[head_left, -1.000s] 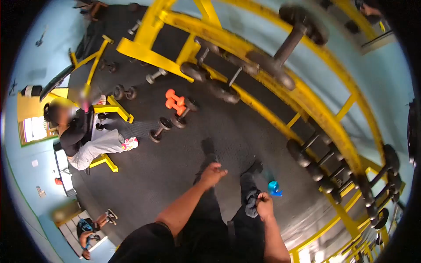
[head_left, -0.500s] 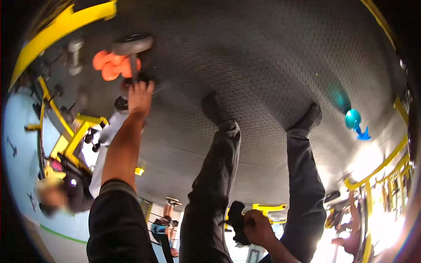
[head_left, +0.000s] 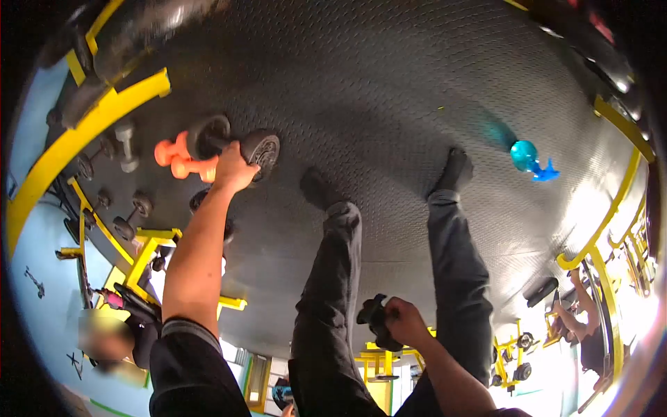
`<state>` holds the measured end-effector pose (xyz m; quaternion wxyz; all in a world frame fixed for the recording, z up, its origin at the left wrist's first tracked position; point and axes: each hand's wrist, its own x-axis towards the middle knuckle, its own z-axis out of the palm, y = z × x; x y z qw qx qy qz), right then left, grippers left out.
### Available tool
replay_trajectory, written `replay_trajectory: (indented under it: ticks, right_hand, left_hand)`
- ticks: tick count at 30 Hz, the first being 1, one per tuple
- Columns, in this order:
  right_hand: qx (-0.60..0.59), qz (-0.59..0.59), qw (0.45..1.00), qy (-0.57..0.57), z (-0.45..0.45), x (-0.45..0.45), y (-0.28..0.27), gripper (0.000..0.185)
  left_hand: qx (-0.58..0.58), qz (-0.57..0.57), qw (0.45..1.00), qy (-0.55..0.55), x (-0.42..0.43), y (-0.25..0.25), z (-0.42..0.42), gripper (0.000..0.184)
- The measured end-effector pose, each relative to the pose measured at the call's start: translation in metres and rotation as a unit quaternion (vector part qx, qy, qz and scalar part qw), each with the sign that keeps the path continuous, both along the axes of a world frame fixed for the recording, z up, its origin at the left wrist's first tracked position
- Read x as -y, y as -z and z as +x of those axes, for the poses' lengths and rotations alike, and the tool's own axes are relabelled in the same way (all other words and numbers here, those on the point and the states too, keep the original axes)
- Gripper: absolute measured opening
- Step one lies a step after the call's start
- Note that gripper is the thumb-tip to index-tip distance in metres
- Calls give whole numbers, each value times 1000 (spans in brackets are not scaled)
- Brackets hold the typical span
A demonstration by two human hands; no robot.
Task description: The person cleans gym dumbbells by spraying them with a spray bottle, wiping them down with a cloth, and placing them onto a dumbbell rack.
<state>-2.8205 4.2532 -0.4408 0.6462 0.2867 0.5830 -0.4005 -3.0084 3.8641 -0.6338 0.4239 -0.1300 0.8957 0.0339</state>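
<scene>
My left hand [head_left: 237,167] is closed round the handle of a dumbbell with dark round plates [head_left: 264,154] on the textured black floor. Two orange dumbbells [head_left: 196,168] lie right beside it, partly hidden by the plates and my hand. Farther down in the view, in front of my legs, my right hand [head_left: 408,322] is a fist on a small black dumbbell [head_left: 379,325], clear of the floor. My dark shoes [head_left: 455,170] are planted apart.
A teal and blue object [head_left: 526,157] lies to the right of my feet. Yellow frames [head_left: 104,128] border the left, with a grey dumbbell [head_left: 128,147] and several dark ones nearby. One person [head_left: 111,337] is at lower left, another [head_left: 590,326] at right.
My left hand has gone from reaching at the dumbbell's near end to gripping its handle. The dumbbell has turned from upright in view to sideways. My right hand has risen slightly in view.
</scene>
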Motion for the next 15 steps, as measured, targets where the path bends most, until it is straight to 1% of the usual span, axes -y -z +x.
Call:
replay_trajectory:
  ticks: [1, 2, 3, 4, 5, 6, 7, 8, 9, 10, 12, 14, 15]
  right_hand:
    - [-7, 7, 1000, 8, 13, -2, 3, 15]
    - [-3, 5, 999, 36, 27, -4, 5, 14]
    - [0, 2, 998, 66, 29, -7, 3, 13]
    - [-7, 7, 997, 75, 25, -13, -1, 13]
    - [-23, 32, 997, 70, 18, -19, -4, 11]
    - [-39, 58, 996, 63, 10, -26, -5, 11]
    - [-45, 62, 995, 69, 9, -35, -2, 11]
    - [-79, 100, 979, 158, 9, -46, 4, 10]
    - [-112, 138, 954, 243, 7, -59, 8, 9]
    - [-107, 164, 938, 286, -10, -72, 9, 11]
    - [-189, 181, 936, 236, -20, -107, 19, 10]
    - [-182, 204, 922, 274, -32, -141, 23, 14]
    - [-191, 196, 904, 328, -65, -146, 8, 18]
  left_hand:
    - [-17, 67, 990, -124, -12, -13, -5, 61]
    - [-27, 136, 960, -244, -24, -26, -8, 61]
    - [-51, 200, 914, -348, -36, -25, 0, 60]
    - [-73, 260, 853, -447, -45, -24, 8, 58]
    - [-27, 219, 819, -529, -88, -66, -13, 56]
    - [-57, 301, 719, -624, -105, -68, -2, 50]
    - [-45, 266, 713, -647, -129, -79, -3, 40]
    - [-39, 333, 650, -682, -140, -69, 11, 32]
    - [-25, 362, 622, -694, -152, -57, 25, 28]
    - [-9, 413, 575, -707, -174, -56, 30, 26]
    - [25, 426, 530, -733, -223, -54, 34, 25]
    - [56, 440, 555, -704, -268, -53, 34, 25]
    - [81, 475, 538, -691, -288, -50, 35, 35]
